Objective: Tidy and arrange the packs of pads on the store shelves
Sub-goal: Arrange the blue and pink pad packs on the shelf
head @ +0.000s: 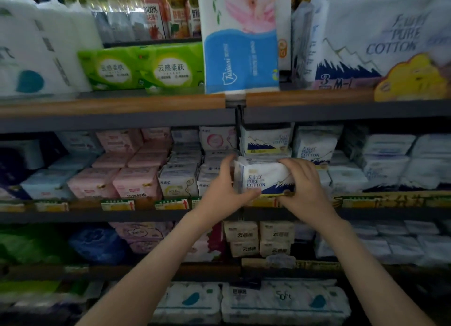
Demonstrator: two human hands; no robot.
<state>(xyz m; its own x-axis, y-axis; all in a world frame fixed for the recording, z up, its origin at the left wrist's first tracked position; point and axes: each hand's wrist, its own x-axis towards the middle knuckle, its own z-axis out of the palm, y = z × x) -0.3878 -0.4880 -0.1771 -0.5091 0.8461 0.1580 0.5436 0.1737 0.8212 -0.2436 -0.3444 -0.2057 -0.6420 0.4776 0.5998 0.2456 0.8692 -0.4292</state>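
A white soft plastic pack of pads printed "PURE COTTON" with a blue mountain [264,176] is held at the front edge of the middle shelf [117,215]; its long axis runs left to right, its printed face turned outward; it is gripped at its left end by the left hand [223,191] and at its right end by the right hand [305,189], fingers curled round it; matching white packs [266,141] are stacked directly behind it; white ABC packs [179,181] stand just left.
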